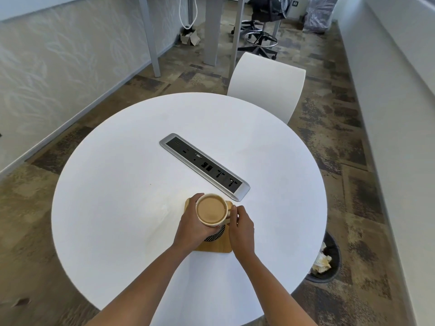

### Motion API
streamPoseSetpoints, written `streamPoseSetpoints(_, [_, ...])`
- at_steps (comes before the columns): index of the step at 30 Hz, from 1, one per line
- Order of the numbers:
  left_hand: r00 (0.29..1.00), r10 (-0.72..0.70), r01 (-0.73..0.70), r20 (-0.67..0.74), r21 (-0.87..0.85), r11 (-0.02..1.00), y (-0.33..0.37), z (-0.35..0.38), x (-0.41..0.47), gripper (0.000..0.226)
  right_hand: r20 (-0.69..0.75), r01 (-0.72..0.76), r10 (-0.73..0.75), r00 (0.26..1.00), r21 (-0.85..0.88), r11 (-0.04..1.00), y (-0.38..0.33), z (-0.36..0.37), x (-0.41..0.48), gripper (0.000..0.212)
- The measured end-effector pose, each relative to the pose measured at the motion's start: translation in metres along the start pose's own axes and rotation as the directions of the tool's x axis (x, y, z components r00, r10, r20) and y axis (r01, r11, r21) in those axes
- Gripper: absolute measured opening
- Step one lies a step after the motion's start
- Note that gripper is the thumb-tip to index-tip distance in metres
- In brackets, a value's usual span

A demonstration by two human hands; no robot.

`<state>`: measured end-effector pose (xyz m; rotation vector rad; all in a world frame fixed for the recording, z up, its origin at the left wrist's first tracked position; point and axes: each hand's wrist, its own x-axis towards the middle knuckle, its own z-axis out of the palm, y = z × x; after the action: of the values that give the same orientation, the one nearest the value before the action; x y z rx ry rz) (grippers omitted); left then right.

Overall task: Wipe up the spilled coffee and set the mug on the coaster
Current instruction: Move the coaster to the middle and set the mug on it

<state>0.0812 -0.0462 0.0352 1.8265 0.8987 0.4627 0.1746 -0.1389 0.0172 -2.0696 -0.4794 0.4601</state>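
The fingers [199,198] of the left hand [191,228] are wrapped round the left side of the mug [211,210], holding it tight. The right hand [241,225] is on the other side, and its fingers [234,211] pinch the handle. So two hands hold one mug.

The mug is cream coloured and sits upright. It is almost full of light brown milky coffee [211,209]. It is right over the coaster [215,248], a flat square of light wood with a dark woven round patch in the middle. I cannot tell if the mug's bottom is touching the coaster or is just above it, as the hands hide that part.

The coaster lies on a round white bench [117,184]. Just left of the coaster the bench has a faint pale smear [164,209]. Behind the mug, one long silver and black plug strip [204,166] is set into the bench top.

One white chair [266,85] stands at the far side of the bench. On the floor to the right is one dark bin [335,257] with crumpled paper tissues [321,261] in it, and some have brown stains. Further back there is one black office chair [263,24] on the brown carpet [329,142]
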Motion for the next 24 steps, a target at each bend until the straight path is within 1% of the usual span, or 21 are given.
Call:
streamPoseSetpoints(7, [1.0, 0.01, -0.01, 0.007, -0.019, 1.0, -0.006, 0.001, 0.001, 0.092, 0.011, 0.011, -0.011, 1.0, -0.021, 1.0, 0.001, 0.0, -0.001, 0.035])
streamPoseSetpoints(17, [0.998, 0.047, -0.045, 0.042, -0.041, 0.998, -0.016, 0.005, 0.003, 0.097, 0.018, 0.025, -0.025, 1.0, -0.009, 1.0, 0.002, 0.0, 0.0, 0.033])
streamPoseSetpoints(24, [0.997, 0.048, -0.046, 0.062, -0.029, 0.999, -0.019, 0.005, 0.004, 0.101, 0.063, 0.041, -0.042, 0.997, 0.012, 0.999, 0.002, -0.003, 0.002, 0.026])
